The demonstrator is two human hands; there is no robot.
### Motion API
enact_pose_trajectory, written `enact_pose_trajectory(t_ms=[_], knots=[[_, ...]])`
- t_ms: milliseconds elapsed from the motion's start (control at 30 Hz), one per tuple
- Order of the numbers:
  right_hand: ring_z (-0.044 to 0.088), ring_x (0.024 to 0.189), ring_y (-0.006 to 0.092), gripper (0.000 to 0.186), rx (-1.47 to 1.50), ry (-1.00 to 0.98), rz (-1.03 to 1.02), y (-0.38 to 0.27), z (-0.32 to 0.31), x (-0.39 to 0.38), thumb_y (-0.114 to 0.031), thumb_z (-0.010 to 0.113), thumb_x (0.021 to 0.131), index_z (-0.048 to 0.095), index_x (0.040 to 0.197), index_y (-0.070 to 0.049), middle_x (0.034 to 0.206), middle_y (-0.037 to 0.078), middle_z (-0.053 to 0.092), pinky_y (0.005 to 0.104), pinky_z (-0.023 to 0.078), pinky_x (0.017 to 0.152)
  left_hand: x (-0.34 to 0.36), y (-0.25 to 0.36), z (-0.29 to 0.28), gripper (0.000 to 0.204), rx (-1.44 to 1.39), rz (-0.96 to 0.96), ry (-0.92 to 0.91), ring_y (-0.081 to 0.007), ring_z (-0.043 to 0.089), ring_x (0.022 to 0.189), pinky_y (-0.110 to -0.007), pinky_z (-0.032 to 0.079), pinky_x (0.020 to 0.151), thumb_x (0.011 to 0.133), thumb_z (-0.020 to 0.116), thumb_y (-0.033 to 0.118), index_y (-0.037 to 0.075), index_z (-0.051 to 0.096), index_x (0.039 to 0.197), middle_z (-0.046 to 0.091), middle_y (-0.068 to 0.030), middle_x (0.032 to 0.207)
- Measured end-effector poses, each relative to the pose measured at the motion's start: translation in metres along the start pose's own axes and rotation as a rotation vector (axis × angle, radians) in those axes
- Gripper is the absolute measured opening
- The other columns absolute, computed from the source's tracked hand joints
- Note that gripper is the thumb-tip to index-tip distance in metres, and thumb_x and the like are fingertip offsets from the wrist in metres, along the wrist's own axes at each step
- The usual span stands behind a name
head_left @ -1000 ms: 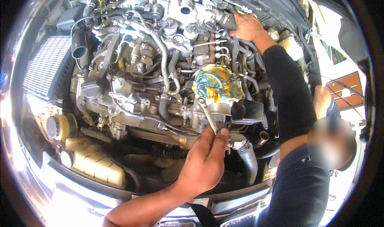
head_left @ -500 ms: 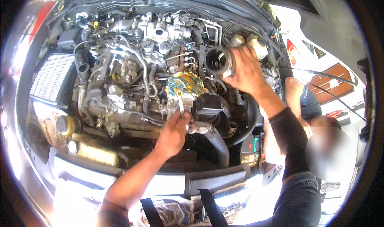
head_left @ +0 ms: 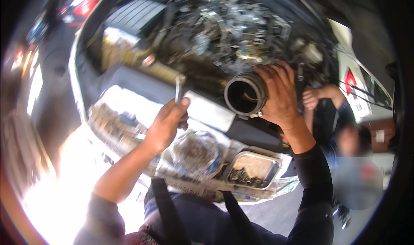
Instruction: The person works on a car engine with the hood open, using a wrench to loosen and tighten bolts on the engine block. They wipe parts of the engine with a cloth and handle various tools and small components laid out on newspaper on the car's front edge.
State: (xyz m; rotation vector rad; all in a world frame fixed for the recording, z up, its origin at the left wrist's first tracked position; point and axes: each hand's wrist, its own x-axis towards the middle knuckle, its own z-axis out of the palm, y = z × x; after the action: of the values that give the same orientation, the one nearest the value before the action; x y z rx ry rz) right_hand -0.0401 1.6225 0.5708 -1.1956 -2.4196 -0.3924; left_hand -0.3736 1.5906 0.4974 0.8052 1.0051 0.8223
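Observation:
My left hand (head_left: 166,123) is closed around a wrench (head_left: 178,88), its ring end pointing up, held above the front edge of the engine bay. In my right hand (head_left: 279,96) is a short, wide black hose (head_left: 242,97). Its round open end faces me, and a metal clamp (head_left: 257,114) shows at the lower rim. Both things are in the air, apart from each other. Behind them the engine (head_left: 224,25) is blurred by motion, with a blue and yellow patterned covering (head_left: 250,51) on one part of it.
A metal tray (head_left: 276,169) holding small hardware sits on newspaper (head_left: 185,185) in front of me. Beside it stands a round container (head_left: 196,154) with a crinkled clear lining. At right, another person's hand (head_left: 311,97) reaches toward the engine bay. A red vehicle (head_left: 92,5) stands at far left.
My view has swung down and back toward the car's front. The wrench has come away from the patterned covering in my left hand. My right hand has brought the hose nearer me.

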Motion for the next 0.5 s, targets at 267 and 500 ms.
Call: enact_pose_trajectory(t_ms=[267,500], knots=[[0.066,0.13,0.0303,0.086,0.407,-0.158,-0.388,-0.206,0.066,0.004,-0.032,0.096,0.068,0.065,0.144,-0.006,0.132,0.014,0.072,0.0638,0.036,0.127,-0.186,-0.027,-0.041,0.108,0.56,0.054,0.425,-0.0379,0.072,0.113,-0.048,0.057,0.103,0.081,0.091,0.074,-0.014,0.056,0.133,0.071,-0.0288,0.116],[0.066,0.131,0.0264,0.084,0.622,-0.265,-0.719,-0.353,0.095,0.003,-0.04,0.098,0.074,0.064,0.145,-0.01,0.131,0.01,0.072,0.0637,0.034,0.128,-0.313,-0.067,-0.075,0.1,0.73,-0.229,0.765,-0.038,0.077,0.116,-0.046,0.059,0.104,0.076,0.101,0.056,-0.012,0.058,0.135,0.077,-0.0296,0.119]])
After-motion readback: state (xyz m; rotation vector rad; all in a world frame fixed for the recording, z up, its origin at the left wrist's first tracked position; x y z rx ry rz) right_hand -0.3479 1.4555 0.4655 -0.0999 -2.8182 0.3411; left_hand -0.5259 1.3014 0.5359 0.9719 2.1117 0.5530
